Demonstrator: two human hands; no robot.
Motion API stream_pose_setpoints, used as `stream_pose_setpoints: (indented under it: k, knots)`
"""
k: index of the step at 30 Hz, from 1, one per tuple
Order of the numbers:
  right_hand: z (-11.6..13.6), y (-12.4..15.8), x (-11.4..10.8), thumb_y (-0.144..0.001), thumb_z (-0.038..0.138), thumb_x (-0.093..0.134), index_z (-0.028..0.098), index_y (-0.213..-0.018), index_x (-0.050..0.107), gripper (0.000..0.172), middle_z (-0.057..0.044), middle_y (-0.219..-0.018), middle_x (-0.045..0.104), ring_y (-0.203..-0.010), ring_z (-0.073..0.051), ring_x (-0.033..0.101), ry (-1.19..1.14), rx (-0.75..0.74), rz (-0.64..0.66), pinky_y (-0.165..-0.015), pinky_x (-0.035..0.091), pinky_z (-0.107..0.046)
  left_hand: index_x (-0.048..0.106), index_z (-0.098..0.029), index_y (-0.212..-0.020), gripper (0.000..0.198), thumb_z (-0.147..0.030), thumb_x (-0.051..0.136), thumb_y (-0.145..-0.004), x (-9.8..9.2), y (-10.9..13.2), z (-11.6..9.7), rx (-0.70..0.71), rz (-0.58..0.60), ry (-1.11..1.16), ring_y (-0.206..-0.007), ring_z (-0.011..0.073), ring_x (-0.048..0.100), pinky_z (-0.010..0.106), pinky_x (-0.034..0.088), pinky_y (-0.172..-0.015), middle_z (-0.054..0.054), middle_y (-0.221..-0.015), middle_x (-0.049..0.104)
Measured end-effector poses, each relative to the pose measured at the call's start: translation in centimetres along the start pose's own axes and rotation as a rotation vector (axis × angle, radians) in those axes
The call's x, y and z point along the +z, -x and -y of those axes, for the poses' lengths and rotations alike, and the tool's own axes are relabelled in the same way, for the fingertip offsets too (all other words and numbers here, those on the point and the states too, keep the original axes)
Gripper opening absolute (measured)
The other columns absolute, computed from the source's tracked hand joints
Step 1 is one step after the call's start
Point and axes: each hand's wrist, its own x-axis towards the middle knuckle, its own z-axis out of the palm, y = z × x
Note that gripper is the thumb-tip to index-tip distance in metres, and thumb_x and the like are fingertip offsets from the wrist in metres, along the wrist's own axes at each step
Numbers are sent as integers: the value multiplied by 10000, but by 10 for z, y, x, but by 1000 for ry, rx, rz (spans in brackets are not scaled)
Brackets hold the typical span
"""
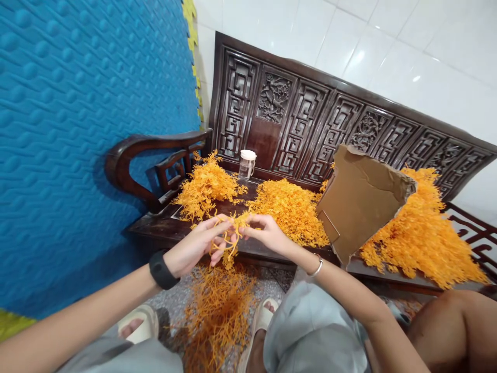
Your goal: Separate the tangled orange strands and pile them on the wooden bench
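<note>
My left hand point(198, 244) and my right hand point(264, 231) meet in front of a dark carved wooden bench point(295, 124). Both pinch the same small orange plastic sprig point(232, 234), fingers closed around its thin stems. A black band sits on my left wrist, a thin silver bracelet on my right. Directly below the hands, a heap of orange stems point(219, 311) lies on the floor between my sandalled feet. On the bench seat behind the hands lie a left pile of orange sprigs point(205, 186) and a middle pile point(289, 207).
A torn cardboard sheet point(359, 202) leans on the bench beside a large right pile of sprigs point(423, 233). A clear jar with a white lid point(246, 164) stands at the seat's back. A blue foam mat point(85, 129) covers the left. Another person's bare knee point(458, 326) is at lower right.
</note>
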Motion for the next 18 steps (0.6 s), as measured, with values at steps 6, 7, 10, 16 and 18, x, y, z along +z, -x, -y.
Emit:
stream_pose_setpoints:
  k: [6,7,10,16,18]
  knots:
    - [-1,6,0,-686,268,603,147,-588,559,162,19,-588,566,-586,-99,496,192,-23,-69,-605,405,-221,461,-169,-627,320,-438,571,-759,-3,6,2,-38,57,-130,-290,21,324,151,278,-305,-85,-492,423]
    - [-2,7,1,-690,255,587,147,-554,540,180,21,-566,554,-570,-95,490,195,-9,-41,-588,399,-216,457,-171,-630,325,-447,574,-756,-2,6,3,-49,57,-114,-291,16,290,146,262,-299,-92,-484,398]
    - [-2,6,2,-700,233,547,149,-503,501,219,33,-494,509,-506,-80,462,164,61,40,-537,375,-200,445,-175,-642,341,-469,586,-742,-2,6,7,-99,46,-44,-311,3,201,126,200,-289,-101,-493,365]
    - [9,12,1,-746,319,582,146,-570,552,249,35,-513,521,-514,-74,463,233,11,67,-560,389,-202,417,-185,-637,346,-471,582,-738,0,8,5,-95,-45,42,-305,2,184,118,181,-277,-107,-493,334]
    - [11,15,1,-779,369,562,151,-603,584,281,21,-541,552,-532,-85,483,309,-58,50,-574,401,-212,418,-186,-644,330,-457,578,-743,0,9,3,-81,-68,59,-297,-2,187,115,187,-271,-106,-499,340]
